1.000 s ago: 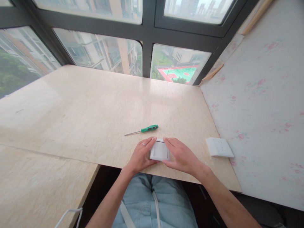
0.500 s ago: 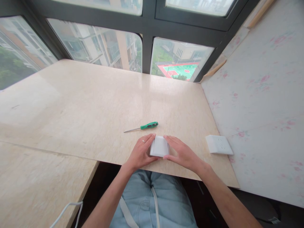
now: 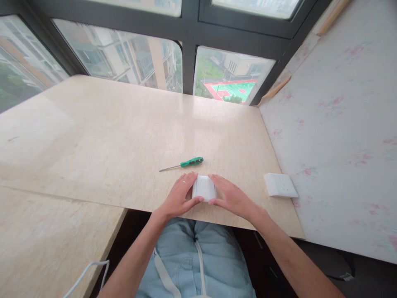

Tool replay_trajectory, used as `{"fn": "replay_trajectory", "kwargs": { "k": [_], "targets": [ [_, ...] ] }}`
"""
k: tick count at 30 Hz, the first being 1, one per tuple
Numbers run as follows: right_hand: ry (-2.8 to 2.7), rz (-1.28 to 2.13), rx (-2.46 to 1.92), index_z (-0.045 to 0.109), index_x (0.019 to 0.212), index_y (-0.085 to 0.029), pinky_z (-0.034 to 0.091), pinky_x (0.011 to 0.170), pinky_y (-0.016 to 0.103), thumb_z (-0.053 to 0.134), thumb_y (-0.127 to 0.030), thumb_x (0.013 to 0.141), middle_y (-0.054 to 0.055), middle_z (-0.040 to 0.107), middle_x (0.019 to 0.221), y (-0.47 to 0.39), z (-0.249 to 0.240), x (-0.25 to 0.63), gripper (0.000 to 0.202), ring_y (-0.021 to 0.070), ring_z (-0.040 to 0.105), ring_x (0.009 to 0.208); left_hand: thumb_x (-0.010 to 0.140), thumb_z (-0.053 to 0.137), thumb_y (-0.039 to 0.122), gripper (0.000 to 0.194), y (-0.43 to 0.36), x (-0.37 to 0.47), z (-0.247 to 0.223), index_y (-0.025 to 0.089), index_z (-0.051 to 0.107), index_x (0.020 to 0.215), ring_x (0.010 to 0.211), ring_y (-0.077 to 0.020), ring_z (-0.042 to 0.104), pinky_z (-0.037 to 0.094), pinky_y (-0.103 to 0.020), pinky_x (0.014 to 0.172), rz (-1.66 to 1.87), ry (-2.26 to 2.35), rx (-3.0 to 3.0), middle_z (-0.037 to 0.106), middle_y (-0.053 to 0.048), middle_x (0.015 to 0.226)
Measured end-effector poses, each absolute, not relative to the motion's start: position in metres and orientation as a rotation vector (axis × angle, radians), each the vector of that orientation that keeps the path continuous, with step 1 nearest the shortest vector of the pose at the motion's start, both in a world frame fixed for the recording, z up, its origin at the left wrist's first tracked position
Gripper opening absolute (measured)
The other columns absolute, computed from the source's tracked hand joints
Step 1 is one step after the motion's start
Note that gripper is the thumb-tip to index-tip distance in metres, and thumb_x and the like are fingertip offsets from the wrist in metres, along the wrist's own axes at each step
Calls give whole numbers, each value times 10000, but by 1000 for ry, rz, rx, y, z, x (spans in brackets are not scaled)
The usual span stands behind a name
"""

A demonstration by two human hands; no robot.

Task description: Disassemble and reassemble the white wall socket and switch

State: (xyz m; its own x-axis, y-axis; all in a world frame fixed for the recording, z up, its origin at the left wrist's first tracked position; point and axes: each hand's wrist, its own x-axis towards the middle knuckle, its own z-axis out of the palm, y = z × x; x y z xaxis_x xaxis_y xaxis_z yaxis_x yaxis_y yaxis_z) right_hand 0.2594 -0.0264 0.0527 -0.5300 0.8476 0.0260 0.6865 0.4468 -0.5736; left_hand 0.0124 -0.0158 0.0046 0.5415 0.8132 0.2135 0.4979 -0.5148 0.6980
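Note:
A small white square box that looks like a wall switch (image 3: 204, 188) lies near the front edge of the stone-look counter. My left hand (image 3: 180, 194) grips its left side, fingers at the far corner and thumb at the near edge. On the opposite side my right hand (image 3: 233, 195) holds it the same way, fingertips at the far right corner and thumb at the near right corner. Just beyond my hands lies a screwdriver (image 3: 182, 164) with a green and black handle, its metal shaft pointing left. The underside of the white box is hidden.
At the right, a white socket box (image 3: 281, 185) sits against the flowered wall (image 3: 341, 136). Dark-framed windows (image 3: 188, 62) border the counter (image 3: 124, 136) at the back. A white cable (image 3: 88, 269) hangs over the lower left edge.
My left thumb has moved up from beneath the white box to its near edge. The whole view has shifted slightly; the screwdriver and socket box stay in place.

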Motion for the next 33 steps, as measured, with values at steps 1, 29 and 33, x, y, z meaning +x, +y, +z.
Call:
{"fn": "replay_trajectory", "kwargs": {
  "k": [1,29,33],
  "targets": [
    [-2389,743,-1319,368,1536,-215,407,1148,580,761,-336,836,190,511,1502,-27,52,259,812,329,466,1414,913,604,563,783,-15,12,5,230,300,1553,1439,-336,426,260,-597,1220,712,1053,2189,443,-167,1552],
    [-2384,791,-1339,359,1529,-171,361,1175,587,737,-299,849,217,462,1534,-29,50,258,789,323,406,1454,759,777,571,853,-10,14,23,251,422,1466,1381,-362,490,292,-600,1203,628,1119,2009,551,-134,1461],
    [-2371,794,-1353,342,1544,-190,362,1175,583,724,-299,854,204,448,1548,-30,49,257,796,321,397,1459,701,824,570,873,-8,15,20,263,469,1437,1378,-384,488,306,-621,1187,618,1164,1915,575,-130,1439]
  ]
}}
